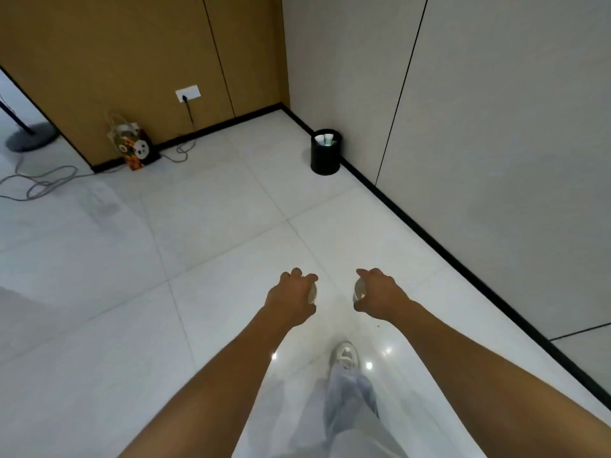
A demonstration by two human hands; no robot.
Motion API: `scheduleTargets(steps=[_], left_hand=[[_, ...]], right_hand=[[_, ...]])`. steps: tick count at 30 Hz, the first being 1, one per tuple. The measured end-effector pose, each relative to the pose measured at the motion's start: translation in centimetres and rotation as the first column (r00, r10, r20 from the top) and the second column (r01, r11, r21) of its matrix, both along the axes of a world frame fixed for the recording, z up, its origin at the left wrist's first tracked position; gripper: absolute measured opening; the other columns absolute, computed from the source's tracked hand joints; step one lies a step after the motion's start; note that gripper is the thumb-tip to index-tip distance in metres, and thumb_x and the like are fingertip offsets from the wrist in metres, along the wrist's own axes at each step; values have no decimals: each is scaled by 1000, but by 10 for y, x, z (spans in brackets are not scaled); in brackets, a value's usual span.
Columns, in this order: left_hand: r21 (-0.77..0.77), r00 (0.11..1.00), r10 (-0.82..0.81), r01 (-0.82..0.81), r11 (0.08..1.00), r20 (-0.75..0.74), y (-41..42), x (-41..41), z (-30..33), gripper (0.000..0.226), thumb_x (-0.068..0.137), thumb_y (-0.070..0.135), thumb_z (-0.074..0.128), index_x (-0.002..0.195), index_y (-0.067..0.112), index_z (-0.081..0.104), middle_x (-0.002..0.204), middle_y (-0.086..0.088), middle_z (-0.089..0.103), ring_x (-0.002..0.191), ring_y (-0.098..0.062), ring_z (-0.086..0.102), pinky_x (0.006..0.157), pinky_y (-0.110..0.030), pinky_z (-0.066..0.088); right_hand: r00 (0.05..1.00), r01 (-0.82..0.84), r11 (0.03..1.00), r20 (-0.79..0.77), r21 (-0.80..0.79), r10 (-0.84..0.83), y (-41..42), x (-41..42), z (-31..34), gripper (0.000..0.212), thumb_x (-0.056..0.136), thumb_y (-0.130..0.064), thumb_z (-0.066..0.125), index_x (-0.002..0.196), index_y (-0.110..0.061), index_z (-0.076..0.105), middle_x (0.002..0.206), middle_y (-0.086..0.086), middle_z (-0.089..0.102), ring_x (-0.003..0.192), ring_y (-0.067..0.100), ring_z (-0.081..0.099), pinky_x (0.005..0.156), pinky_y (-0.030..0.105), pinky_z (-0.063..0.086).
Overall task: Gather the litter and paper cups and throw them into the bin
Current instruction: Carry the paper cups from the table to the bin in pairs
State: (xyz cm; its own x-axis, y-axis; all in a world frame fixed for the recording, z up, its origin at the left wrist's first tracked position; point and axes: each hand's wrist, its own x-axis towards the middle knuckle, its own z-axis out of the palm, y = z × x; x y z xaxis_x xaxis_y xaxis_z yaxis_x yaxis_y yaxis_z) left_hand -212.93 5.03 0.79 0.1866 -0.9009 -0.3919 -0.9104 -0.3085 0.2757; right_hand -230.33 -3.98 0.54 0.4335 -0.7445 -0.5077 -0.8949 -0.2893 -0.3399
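A small black bin (325, 160) stands on the floor against the right wall near the corner, with pale litter showing inside it. My left hand (291, 297) grips a white paper cup (312, 292) from above, only its edge showing beside my fingers. My right hand (380, 294) grips another white paper cup (359, 288), its rim showing by my thumb. Both hands are held out in front of me above the white tiled floor, well short of the bin.
A patterned gift bag (134, 143) leans on the wooden wall at the left. Grey cables (43, 185) trail over the floor from a wall socket (187, 93). A round stand base (31, 137) sits far left. My shoe (345, 353) is below my hands.
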Motion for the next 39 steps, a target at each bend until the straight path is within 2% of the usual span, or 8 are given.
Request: scheduleTargets(steps=[8,14,23,29,34,39], left_hand=[[-4,1000,10,-11,1000,-24,-199,50,13,58,87,32,61,141,28,37,136,-2,40,125,-23,37,91,-39,48],[-11,999,25,-25,1000,-27,-318,107,18,61,87,33,62,142,30,36,138,-1,39,127,-23,36,91,-39,47],[-33,999,37,-37,999,-10,-525,244,19,62,88,33,61,144,28,35,138,-2,39,127,-24,37,95,-41,46],[-32,1000,1,-1,999,13,-653,312,29,62,88,32,60,145,27,34,140,-4,37,128,-25,36,96,-41,46],[-14,1000,-16,16,1000,-7,-750,343,14,63,88,31,62,144,26,35,140,-5,37,127,-26,36,97,-41,46],[-26,999,18,-19,999,-33,-853,368,-13,61,87,31,62,142,26,37,137,-4,40,124,-24,39,93,-37,48]], right_hand=[[999,32,999,-8,16,-32,-199,44,15,75,84,-25,67,149,-19,30,139,4,40,127,27,41,98,39,47],[999,-8,1000,-32,6,8,-320,97,22,75,84,-26,66,149,-18,29,141,6,39,127,29,41,97,39,47],[1000,-1,1000,-5,-2,1,-521,225,14,76,83,-25,67,149,-16,30,139,8,40,127,29,42,99,40,47],[997,52,999,50,-3,-52,-640,298,26,79,84,-28,68,150,-19,27,144,8,37,132,30,38,105,39,41],[993,93,995,73,27,-95,-732,329,17,81,84,-27,70,151,-17,27,143,10,37,132,30,39,107,35,39],[994,94,994,56,53,-97,-842,354,-3,81,83,-28,71,150,-17,27,144,10,38,131,30,41,106,38,40]])
